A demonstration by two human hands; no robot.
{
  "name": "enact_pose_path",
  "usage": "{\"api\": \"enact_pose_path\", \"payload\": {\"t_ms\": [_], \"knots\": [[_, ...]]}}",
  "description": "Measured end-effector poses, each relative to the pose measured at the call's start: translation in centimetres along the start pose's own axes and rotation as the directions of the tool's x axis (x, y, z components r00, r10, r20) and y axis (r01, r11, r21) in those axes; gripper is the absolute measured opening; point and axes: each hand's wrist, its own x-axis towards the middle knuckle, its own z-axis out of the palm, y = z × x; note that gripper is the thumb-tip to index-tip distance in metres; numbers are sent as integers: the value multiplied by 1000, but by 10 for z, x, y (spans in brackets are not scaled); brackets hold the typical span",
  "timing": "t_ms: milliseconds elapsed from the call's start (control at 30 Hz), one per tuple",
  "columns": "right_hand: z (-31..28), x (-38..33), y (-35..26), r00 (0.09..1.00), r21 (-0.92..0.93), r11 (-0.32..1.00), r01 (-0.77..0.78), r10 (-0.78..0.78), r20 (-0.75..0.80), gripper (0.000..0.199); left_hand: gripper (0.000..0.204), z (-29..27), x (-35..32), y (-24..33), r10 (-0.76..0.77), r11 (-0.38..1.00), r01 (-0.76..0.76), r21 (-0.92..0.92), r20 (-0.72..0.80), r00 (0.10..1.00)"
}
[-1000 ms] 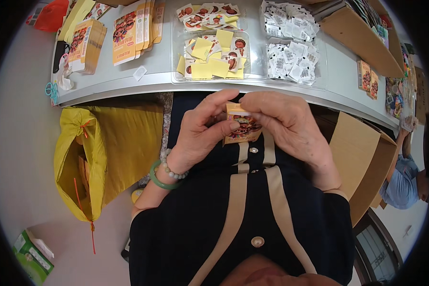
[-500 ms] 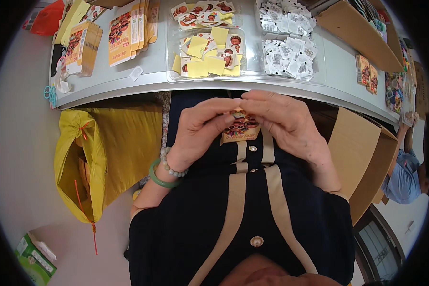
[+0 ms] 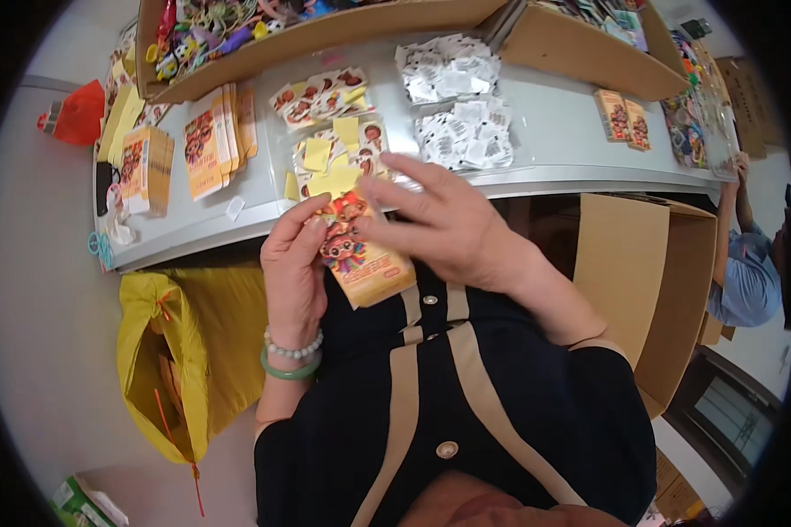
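Note:
A small orange-yellow cardboard box (image 3: 376, 270) with cartoon figures on its front is held tilted before my body, just off the table edge. My left hand (image 3: 297, 256) grips it by its upper left side, thumb and fingers closed on it. My right hand (image 3: 457, 220) is over the box's upper right, fingers spread and slightly blurred; whether a fingertip touches the box I cannot tell. Just beyond my hands lies a clear tray (image 3: 281, 156) with picture cards and yellow paper slips (image 3: 318, 154). White printed sachets (image 3: 466, 132) are piled in trays to its right.
Flat orange box blanks (image 3: 204, 149) and another stack (image 3: 145, 171) lie at the left, two finished boxes (image 3: 625, 119) at the right. A large carton of small toys (image 3: 237, 44) stands at the back. A yellow bag (image 3: 228, 342) and an open carton (image 3: 624, 281) flank me. Another person (image 3: 747, 299) is far right.
My hands and the box have shifted left. My right hand, earlier cupped on the box top, has spread its fingers; more of the box front shows. The view has turned, bringing the toy carton in.

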Motion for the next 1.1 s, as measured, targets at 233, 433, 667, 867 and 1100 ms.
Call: {"api": "enact_pose_path", "payload": {"t_ms": [233,433,667,867,1100], "knots": [[-26,-16,4,907,270,869,-415,416,57,28,46,10,13,9,-110,941,3,339,295,949],[-43,-9,12,758,253,745,-617,477,444,23,62,52,28,11,-303,951,220,215,528,793],[-149,37,145,712,-118,726,-677,607,-354,26,65,66,52,9,-186,981,149,121,408,894],[-161,43,294,163,-641,503,-580,843,513,48,52,74,66,11,-179,984,166,67,408,895],[-145,47,295,173,-515,496,-699,816,551,51,59,66,73,12,-153,981,104,164,324,933]]}}
